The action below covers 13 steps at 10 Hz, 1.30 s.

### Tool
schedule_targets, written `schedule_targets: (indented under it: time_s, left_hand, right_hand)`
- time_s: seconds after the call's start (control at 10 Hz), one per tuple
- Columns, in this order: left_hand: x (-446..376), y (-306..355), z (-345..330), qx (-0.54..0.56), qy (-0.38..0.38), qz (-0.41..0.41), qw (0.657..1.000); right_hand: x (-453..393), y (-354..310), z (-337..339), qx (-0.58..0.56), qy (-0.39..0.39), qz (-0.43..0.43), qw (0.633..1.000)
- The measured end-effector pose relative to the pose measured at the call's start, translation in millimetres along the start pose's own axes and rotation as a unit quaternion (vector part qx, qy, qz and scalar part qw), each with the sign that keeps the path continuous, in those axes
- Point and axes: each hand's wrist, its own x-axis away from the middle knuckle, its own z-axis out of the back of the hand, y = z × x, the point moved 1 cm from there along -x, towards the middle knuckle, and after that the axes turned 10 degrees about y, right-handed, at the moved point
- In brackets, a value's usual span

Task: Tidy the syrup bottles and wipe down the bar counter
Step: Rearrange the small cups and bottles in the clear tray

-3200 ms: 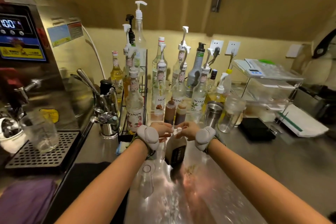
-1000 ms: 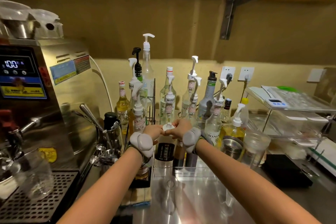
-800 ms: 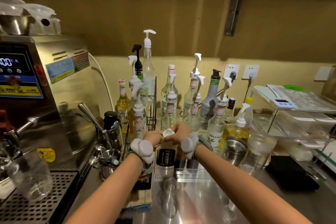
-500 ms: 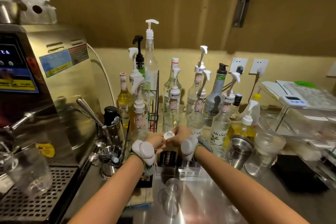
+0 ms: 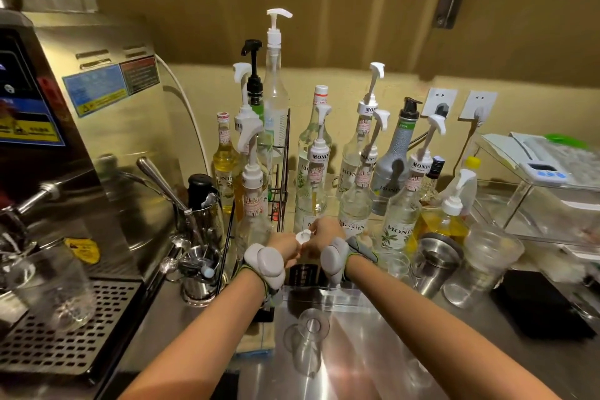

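Both hands meet at the white cap [image 5: 304,236] of a squeeze bottle with a dark label [image 5: 302,273], standing in a clear acrylic tray [image 5: 321,297] on the steel counter [image 5: 373,364]. My left hand [image 5: 285,245] and my right hand [image 5: 324,234] pinch the cap from either side. Behind them stand several Monin syrup bottles with white pumps [image 5: 316,178], one grey pear bottle [image 5: 394,162] and a tall clear pump bottle [image 5: 276,88] in a wire rack [image 5: 282,172].
A steel coffee machine [image 5: 81,146] with drip grate [image 5: 58,328] fills the left. Steel cups with spoons [image 5: 198,266] stand beside it. A clear measuring cup [image 5: 306,344] lies near me. A steel shaker [image 5: 433,263], plastic cups [image 5: 483,256] and a clear shelf [image 5: 552,191] sit right.
Both hands carried the dark-labelled bottle from the near counter back to the acrylic tray among the syrups. The view has moved closer and lower since a second ago.
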Motion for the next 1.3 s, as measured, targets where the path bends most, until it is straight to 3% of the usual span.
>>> schedule_targets:
  time_s: [0.4,0.7,0.9,1.1,1.3]
  left_hand:
    - [9.2,5.8,0.5,-0.016,-0.008,-0.011,1.0]
    - [30.2,8.4,2.2,-0.017,-0.045,-0.065,0.997]
    - [48.7,-2.7,7.6,-0.057,-0.062,-0.047,0.995]
    - [49.3,-45.1,12.5,-0.066,-0.066,-0.034,0.995]
    - [54.1,-67.6,20.4,-0.114,-0.084,0.009,0.99]
  right_hand:
    - [5.6,13.4,-0.9,-0.062,-0.018,0.015,0.998]
    - [24.3,26.4,3.0,-0.204,-0.014,-0.028,0.978]
    - [46.7,38.5,0.1,-0.175,-0.022,-0.016,0.984]
    - [78.4,59.8,-20.4,-0.189,-0.118,-0.029,0.974]
    - [104.7,80.2,-35.6,-0.243,-0.175,-0.096,0.949]
